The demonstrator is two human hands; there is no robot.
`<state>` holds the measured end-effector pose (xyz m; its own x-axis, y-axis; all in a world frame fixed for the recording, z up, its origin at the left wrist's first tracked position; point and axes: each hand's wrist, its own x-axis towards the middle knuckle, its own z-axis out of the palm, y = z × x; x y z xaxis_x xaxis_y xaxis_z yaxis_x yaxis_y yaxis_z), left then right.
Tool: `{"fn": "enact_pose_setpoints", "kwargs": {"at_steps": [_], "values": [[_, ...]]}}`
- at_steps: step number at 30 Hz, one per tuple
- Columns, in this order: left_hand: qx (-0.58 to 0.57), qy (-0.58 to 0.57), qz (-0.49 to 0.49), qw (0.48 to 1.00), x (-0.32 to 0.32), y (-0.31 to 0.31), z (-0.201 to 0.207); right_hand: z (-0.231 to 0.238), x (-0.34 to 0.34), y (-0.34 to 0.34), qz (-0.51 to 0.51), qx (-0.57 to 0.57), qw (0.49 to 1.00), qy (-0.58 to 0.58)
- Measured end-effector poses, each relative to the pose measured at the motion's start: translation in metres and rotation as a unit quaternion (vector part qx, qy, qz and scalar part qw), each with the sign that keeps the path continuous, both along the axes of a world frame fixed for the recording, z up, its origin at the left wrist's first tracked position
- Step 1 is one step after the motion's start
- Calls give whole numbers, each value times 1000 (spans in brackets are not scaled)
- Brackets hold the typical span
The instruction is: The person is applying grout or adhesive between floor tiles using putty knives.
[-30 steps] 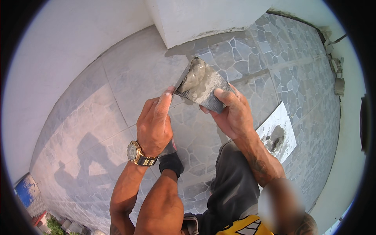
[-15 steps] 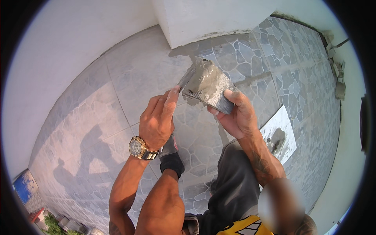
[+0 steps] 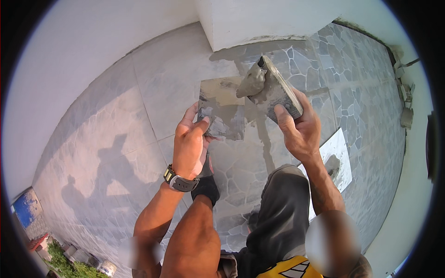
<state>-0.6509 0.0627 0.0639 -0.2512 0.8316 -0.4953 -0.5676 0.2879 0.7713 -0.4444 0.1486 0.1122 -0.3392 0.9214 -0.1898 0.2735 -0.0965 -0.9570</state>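
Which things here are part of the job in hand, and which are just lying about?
In use:
left hand holding a flat metal trowel
right hand holding a mortar-loaded trowel

Lying about:
white board on the floor
fittings along the wall edge

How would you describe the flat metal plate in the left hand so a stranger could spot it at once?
Start at the white pillar above the stone-patterned floor. Just below it, the left hand pinches a flat square plate. Unlike the tilted mortar-loaded tool in the right hand, it is thin and only lightly smeared.
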Motion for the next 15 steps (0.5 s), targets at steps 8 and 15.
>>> {"fn": "enact_pose_setpoints", "kwargs": {"at_steps": [8, 15], "values": [[39, -169, 36, 984, 5, -4, 21, -14, -5, 1, 227, 481, 835, -139], [52, -134, 34, 989, 16, -19, 22, -31, 17, -12, 225, 551, 780, -193]]}}
